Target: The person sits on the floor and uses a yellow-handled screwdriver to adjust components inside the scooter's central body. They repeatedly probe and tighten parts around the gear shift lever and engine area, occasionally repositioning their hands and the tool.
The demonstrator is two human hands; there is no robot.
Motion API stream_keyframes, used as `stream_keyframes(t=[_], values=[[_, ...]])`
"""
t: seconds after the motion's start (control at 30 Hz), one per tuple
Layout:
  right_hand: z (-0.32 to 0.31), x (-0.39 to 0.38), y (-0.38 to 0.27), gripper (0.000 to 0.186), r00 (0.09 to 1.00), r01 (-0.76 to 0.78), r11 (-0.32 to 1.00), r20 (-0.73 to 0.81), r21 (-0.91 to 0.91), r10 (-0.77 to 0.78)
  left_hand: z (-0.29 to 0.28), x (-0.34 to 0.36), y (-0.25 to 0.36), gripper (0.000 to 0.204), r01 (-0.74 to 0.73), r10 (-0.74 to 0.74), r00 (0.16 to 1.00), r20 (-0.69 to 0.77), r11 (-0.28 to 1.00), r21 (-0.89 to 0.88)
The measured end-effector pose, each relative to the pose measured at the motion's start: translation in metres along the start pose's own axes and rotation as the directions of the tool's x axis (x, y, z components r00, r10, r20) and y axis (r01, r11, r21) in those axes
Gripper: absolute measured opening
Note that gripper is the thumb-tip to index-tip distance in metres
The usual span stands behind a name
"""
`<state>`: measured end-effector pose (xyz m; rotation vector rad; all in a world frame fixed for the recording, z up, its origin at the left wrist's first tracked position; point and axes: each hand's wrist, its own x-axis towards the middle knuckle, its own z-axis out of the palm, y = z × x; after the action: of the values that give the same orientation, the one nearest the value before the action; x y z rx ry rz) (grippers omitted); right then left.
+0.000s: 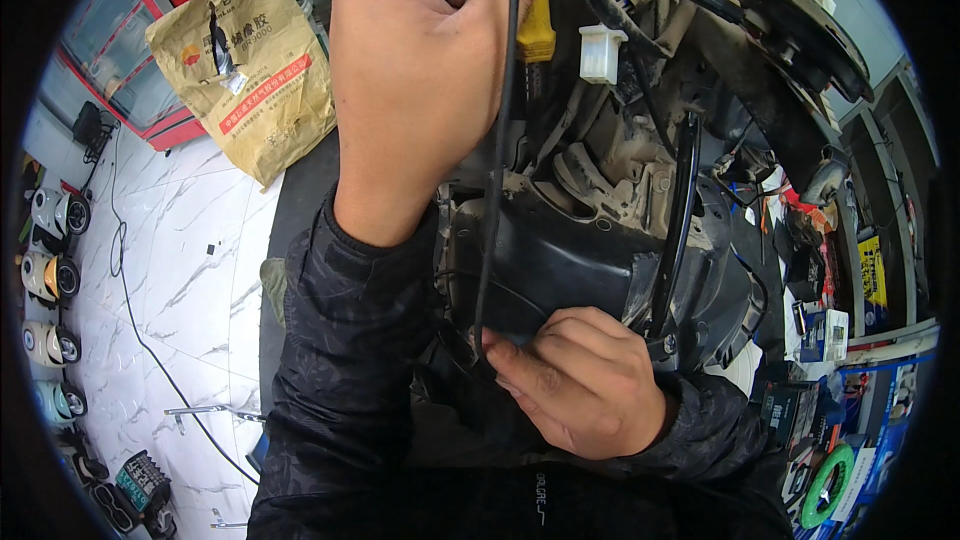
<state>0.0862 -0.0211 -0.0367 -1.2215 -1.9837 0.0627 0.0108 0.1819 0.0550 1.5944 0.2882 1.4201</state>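
A thin black cable (pixel 496 180) runs nearly upright in front of me. My left hand (pixel 420 70) is closed on its upper part, the thumb pressed against it near the top edge. Lower down, my right hand (pixel 585 380) pinches the same cable between thumb and forefinger. Its ends do not show clearly. Just right of the left hand is a yellow piece (pixel 537 30), partly hidden by the cable. A white plug connector (pixel 600 53) hangs among dusty wires. Behind both hands lies a dusty black plastic vehicle body (pixel 560 250), with a curved black bar (pixel 676 230) along it.
A round black part (pixel 805 25) juts out at the upper right. A torn tan paper bag (pixel 250 70) stands at the upper left beside a red-framed glass cabinet (pixel 110 30). Small model scooters (pixel 50 275) line the left side. Boxes (pixel 825 335) and a green ring (pixel 828 485) lie right.
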Motion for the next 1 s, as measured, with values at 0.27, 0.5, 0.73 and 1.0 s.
stream_keyframes(t=[0.27,0.5,0.73,1.0], values=[[-0.001,-0.001,0.0,0.048,1.0,-0.019,1.0,0.01,0.012,0.019,0.005,0.002,0.007,0.027,0.171,-0.164,0.984,-0.063,0.977,0.129],[0.001,0.0,0.0,0.047,1.0,-0.007,1.0,-0.03,0.014,0.007,0.008,-0.003,-0.004,0.027,-0.013,0.027,0.996,-0.085,0.987,0.163],[0.001,-0.001,0.001,0.047,1.0,-0.004,1.0,-0.023,0.016,0.004,0.005,-0.003,-0.009,0.028,-0.065,0.085,0.994,-0.075,0.969,0.238],[0.0,-0.002,0.001,0.048,1.0,-0.005,1.0,-0.016,0.014,0.005,0.0,-0.003,-0.003,0.028,-0.025,0.035,0.999,-0.041,0.974,0.225]])
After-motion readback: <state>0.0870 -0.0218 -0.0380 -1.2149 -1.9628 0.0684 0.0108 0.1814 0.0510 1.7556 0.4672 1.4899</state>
